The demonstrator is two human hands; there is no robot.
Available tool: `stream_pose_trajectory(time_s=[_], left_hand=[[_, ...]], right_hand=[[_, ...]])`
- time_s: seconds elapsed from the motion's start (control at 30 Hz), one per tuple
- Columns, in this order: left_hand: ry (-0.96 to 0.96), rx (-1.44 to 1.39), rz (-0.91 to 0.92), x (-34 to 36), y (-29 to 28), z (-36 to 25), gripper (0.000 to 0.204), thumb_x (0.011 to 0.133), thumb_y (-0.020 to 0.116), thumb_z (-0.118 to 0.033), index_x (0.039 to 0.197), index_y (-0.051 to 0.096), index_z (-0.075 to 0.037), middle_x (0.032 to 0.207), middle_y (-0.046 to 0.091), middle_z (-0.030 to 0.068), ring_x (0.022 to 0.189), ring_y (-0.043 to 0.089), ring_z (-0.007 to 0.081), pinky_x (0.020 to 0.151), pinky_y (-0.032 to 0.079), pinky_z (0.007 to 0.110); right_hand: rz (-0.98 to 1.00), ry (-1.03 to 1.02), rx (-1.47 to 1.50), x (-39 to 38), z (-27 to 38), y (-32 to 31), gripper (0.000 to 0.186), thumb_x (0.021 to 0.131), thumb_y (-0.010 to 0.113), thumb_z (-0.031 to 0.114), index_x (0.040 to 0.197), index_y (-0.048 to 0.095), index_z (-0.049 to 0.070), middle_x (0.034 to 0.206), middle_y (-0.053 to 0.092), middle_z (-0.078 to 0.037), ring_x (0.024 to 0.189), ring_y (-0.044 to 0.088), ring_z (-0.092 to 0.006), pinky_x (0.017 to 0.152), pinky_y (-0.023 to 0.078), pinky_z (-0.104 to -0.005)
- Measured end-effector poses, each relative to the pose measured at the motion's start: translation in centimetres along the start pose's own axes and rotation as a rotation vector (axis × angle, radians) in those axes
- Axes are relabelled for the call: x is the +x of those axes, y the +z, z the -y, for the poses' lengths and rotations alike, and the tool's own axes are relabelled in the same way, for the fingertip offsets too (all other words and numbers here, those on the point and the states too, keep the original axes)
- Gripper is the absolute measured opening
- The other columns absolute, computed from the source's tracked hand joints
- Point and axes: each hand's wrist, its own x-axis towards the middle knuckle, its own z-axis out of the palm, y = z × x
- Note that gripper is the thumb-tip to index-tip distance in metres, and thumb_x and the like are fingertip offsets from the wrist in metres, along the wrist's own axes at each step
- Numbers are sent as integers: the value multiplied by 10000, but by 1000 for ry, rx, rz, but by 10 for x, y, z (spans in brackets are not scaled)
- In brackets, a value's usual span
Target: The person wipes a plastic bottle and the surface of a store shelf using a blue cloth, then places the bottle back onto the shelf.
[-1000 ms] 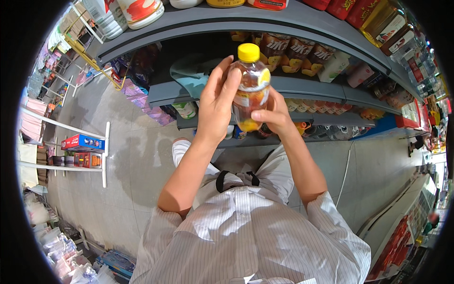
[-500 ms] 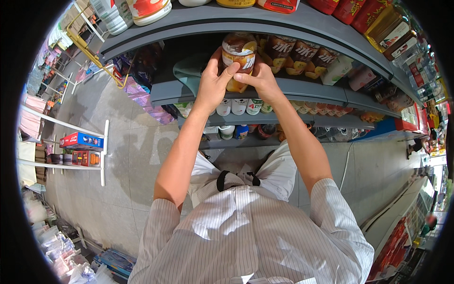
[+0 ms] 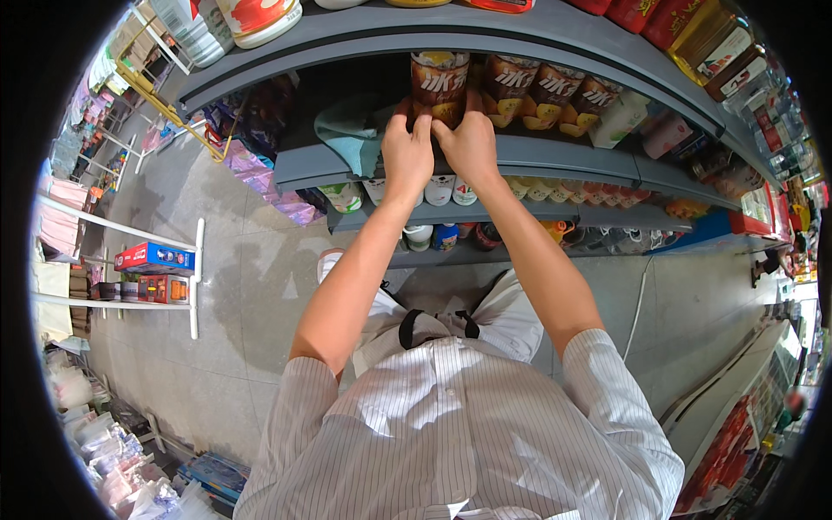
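A brown drink bottle (image 3: 440, 82) stands upright at the front of the grey shelf (image 3: 563, 154), left of several matching bottles (image 3: 552, 94). My left hand (image 3: 406, 156) holds its lower left side, and my right hand (image 3: 469, 143) holds its lower right side. Its label, with white lettering and yellow fruit, faces me between my fingers. The shelf above hides its top, and I cannot tell whether its base rests fully on the shelf. Left of my left hand a teal cloth (image 3: 351, 139) hangs over the shelf's front edge.
The upper shelf (image 3: 373, 35) juts out over my hands, with bottles and red packs on it. Lower shelves hold white bottles (image 3: 439, 189) and small jars. A white rack (image 3: 198, 277) with toy boxes stands left. Bagged goods (image 3: 113, 459) lie at lower left.
My hands have pushed the bottle away from me, into line with its row. It has turned so its label faces front, and my fingers have slid to its sides.
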Motion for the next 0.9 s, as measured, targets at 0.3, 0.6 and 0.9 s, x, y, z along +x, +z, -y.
stream_pose_trajectory(time_s=[0.3, 0.6, 0.9], left_hand=[[53, -170, 63, 37, 28, 18, 374, 955, 600, -143, 1307, 556, -27, 1131, 682, 187, 1014, 667, 337, 894, 505, 374], [149, -24, 78, 70, 42, 30, 320, 928, 602, -184, 1205, 588, -23, 1098, 683, 248, 1047, 660, 412, 872, 518, 418], [207, 137, -4, 85, 54, 45, 389, 888, 645, -257, 1224, 619, -61, 1112, 691, 216, 1059, 661, 390, 881, 526, 423]], right_hand=[[-113, -326, -176, -15, -17, 11, 674, 851, 630, 70, 1459, 362, -46, 1418, 413, -369, 1181, 516, -529, 970, 477, -508], [-41, -315, -192, 15, -33, 15, 668, 821, 583, 45, 1461, 394, 11, 1515, 314, -359, 1193, 525, -529, 982, 495, -516], [45, -206, -149, 25, -39, 17, 708, 862, 567, 79, 1507, 283, 13, 1558, 273, -311, 1387, 341, -495, 1111, 391, -501]])
